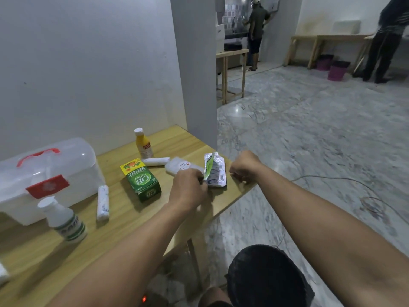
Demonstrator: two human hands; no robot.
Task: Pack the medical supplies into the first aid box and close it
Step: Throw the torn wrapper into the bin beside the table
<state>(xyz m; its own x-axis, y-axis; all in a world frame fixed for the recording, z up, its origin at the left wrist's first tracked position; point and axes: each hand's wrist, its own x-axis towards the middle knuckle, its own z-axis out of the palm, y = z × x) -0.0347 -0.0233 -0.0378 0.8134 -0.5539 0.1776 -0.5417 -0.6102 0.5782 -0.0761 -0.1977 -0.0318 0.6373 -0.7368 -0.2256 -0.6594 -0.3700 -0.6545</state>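
Observation:
The clear first aid box (73, 171) with a red handle and red latch stands closed at the table's left. My left hand (188, 187) pinches the near edge of a stack of silver and green blister packs (215, 171), lifting it on edge. My right hand (244, 166) rests as a fist on the table's right edge, just right of the packs. A green carton (142, 181), two white bandage rolls (103, 202) (156, 161), a yellow bottle (143, 144), a clear bottle with a green label (64, 220) and a white packet (179, 166) lie on the table.
The wooden table (124, 220) stands against a white wall; its right edge drops to a marble floor. Two people stand far off by other wooden tables (232, 54). A cable (332, 180) trails on the floor at the right.

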